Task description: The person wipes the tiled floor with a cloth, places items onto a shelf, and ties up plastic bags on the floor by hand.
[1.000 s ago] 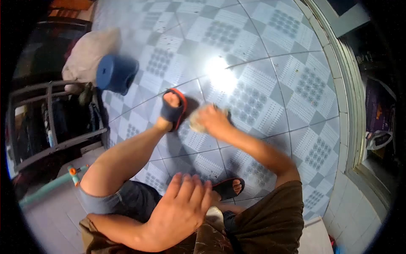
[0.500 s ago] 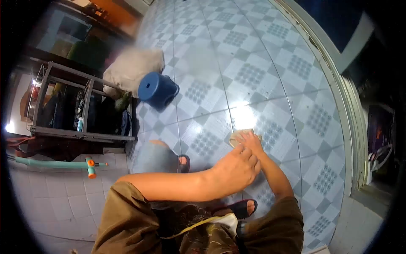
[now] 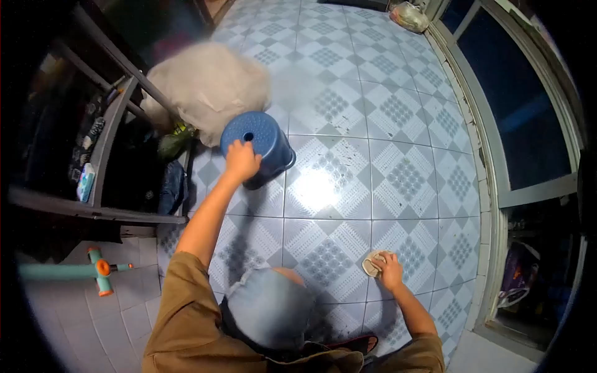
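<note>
A round blue plastic stool with a hole in its top stands upright on the patterned tile floor. My left hand reaches to the near edge of its top, fingers bent at the hole and closed on the seat. Lower right, my right hand grips a crumpled beige cloth that lies against the tiles. Part of the cloth is hidden under the fingers.
A large pale sack rests behind the stool. On the left are a metal rack and a green pipe with an orange valve. A framed glass door lines the right side. A plastic bag sits at the far right.
My left hand has moved away from beside my right hand, forward and left onto the stool. My right hand remains on the cloth. The view has shifted and shows more floor ahead.
</note>
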Demonstrator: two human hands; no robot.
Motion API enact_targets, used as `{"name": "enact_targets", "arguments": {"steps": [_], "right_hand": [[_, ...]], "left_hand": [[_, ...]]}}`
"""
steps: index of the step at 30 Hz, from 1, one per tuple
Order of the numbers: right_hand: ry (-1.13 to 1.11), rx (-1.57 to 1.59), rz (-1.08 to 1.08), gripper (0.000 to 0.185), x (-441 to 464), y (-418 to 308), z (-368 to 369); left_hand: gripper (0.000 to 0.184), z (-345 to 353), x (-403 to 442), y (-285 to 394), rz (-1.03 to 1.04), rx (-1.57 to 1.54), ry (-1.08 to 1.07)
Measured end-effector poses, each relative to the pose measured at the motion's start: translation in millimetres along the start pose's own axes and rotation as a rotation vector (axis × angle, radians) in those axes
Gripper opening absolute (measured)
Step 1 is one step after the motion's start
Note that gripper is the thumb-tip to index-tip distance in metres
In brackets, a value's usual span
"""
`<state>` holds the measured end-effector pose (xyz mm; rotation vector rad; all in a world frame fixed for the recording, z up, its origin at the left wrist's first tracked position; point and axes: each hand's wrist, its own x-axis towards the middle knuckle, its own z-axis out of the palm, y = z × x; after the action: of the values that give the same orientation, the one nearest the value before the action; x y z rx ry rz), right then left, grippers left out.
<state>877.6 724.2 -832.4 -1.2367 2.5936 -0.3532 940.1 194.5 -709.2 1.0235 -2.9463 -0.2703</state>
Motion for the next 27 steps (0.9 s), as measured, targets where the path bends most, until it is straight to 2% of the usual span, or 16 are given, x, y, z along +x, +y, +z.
{"name": "enact_targets", "arguments": {"steps": [1, 2, 3, 4, 5, 8, 11, 13, 15, 17, 19, 21, 23, 24, 26, 27], "right_hand": [[-0.022, -0.024, 0.013, 0.043, 8, -3, -13], [-0.173, -0.05, 0.041, 0.042, 17, -3, -26], [-0.321, -0.069, 0.079, 0.042, 27, -6, -37], [-0.357, -0.137, 0.079, 0.04, 40, -17, -58], [-0.345, -0.141, 0.068, 0.041, 50, -20, -71], [-0.318, -0.247, 0.059, 0.049, 84, -15, -97], [-0.249, -0.173, 0.038, 0.05, 129, -33, -135], [-0.215, -0.13, 0.022, 0.051, 152, -36, -134], [-0.128, -0.108, -0.115, 0.043, 165, -46, -121], [-0.191, -0.047, -0.287, 0.04, 157, -61, -93], [-0.364, 0.028, -0.402, 0.04, 124, -75, -36], [-0.507, 0.587, -0.639, 0.037, 77, -66, 55], [-0.092, 0.27, -1.287, 0.027, 66, -96, 53], [-0.089, 0.294, -1.291, 0.027, 71, -100, 58], [-0.047, -0.004, -1.335, 0.026, 97, -97, 65], [-0.065, -0.038, -1.238, 0.025, 119, -84, 77]], "left_hand": [[0.046, 9, 9, -10, -0.076, -0.014, 0.041], [0.043, 18, 19, -20, -0.094, -0.033, 0.069], [0.043, 24, 28, -29, -0.082, -0.056, 0.047], [0.041, 31, 35, -35, -0.043, -0.058, 0.12], [0.039, 39, 42, -38, -0.009, -0.063, 0.195], [0.038, 51, 51, -39, 0.024, -0.059, 0.214], [0.043, 30, 47, -27, 0.051, -0.048, 0.08], [0.044, 30, 39, -19, 0.075, -0.062, 0.094], [0.044, 22, 27, -12, 0.078, -0.059, 0.107], [0.043, 6, 12, 0, 0.18, -0.059, 0.205], [0.038, -11, -6, 10, 0.182, -0.03, 0.198], [0.035, -22, -20, 13, 0.235, -0.03, 0.209], [0.031, -37, -43, 19, 0.208, 0.001, 0.179], [0.03, -46, -56, 24, 0.188, 0.021, 0.166], [0.027, -64, -82, 39, 0.168, 0.046, 0.13], [0.025, -71, -98, 47, 0.153, 0.05, 0.115]]}}
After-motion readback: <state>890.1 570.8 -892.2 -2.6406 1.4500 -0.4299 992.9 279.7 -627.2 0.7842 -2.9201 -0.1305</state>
